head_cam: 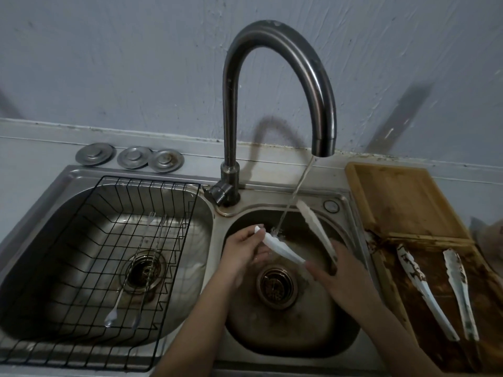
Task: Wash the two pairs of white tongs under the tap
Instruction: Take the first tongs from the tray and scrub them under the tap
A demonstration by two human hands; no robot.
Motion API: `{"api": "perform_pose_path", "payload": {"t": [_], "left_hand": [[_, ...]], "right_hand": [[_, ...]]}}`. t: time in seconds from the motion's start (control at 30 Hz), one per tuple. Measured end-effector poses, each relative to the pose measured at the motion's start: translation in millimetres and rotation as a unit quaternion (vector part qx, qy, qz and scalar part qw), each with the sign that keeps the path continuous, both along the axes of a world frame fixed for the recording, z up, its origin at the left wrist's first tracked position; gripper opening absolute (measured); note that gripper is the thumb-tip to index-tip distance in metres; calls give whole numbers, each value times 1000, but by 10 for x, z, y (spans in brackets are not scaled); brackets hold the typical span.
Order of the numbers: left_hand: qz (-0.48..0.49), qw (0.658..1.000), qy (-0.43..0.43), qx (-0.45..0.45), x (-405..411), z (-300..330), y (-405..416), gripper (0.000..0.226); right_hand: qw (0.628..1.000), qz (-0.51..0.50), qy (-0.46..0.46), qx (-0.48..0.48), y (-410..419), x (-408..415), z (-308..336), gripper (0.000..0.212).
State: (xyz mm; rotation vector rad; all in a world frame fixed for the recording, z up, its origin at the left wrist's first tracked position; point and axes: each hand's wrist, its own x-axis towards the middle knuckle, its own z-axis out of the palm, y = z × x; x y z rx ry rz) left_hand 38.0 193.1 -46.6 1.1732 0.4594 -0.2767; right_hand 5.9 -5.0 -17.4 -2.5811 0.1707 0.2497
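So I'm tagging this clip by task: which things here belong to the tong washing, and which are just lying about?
In the job:
- tongs in hand, under the stream
- left hand
- right hand
- tap
- right basin
- dirty tongs on the board

Lying about:
- wire rack
- two forks
- three metal plugs
- cutting board

A wire rack (141, 210) sat in the left basin (40, 240), forks (147, 268) lying in it. The tap (275, 91) stood behind, between both basins. Three plugs (130, 157) lay behind the left basin. Right of the sink, tongs (435, 292) lay on a board (408, 202).
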Motion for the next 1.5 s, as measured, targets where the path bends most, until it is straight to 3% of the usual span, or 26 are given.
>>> {"api": "perform_pose_path", "payload": {"t": [0.07, 0.27, 0.4, 0.63, 0.73, 0.93, 1.1, 1.2, 1.37, 1.5], "left_hand": [[-6, 1000, 6, -25, 15, 8, 3, 22], [11, 997, -11, -81, 10, 6, -100, 30], [35, 992, -16, -121, -8, 32, -159, 28], [156, 988, -7, -17, 47, 13, -323, 19], [214, 976, -6, -50, 88, 83, -442, 23], [187, 980, 28, -56, 99, 126, -630, 58], [76, 991, 57, -97, 164, 80, -503, 45], [116, 989, 47, -74, 190, 141, -501, 32], [263, 964, 39, -27, 209, 207, -642, 23], [242, 969, 32, -33, 146, 300, -774, 21]], "right_hand": [[1000, -7, -16, 13, -51, 36, 40, 92], [1000, -16, -11, -12, -62, 39, 179, 53], [1000, -12, -16, -16, -75, 25, 168, 54], [998, -4, -36, -47, 30, 43, 161, 37], [997, 0, -54, -59, 87, 72, 142, 31], [997, -23, -48, -46, 118, 138, 173, 40], [998, -47, -14, 28, 56, 123, 171, 52], [999, -36, -17, 34, 99, 104, 141, 49], [995, -37, -20, 93, 265, 85, 112, 43], [991, -52, -51, 114, 270, 133, 143, 49]]}}
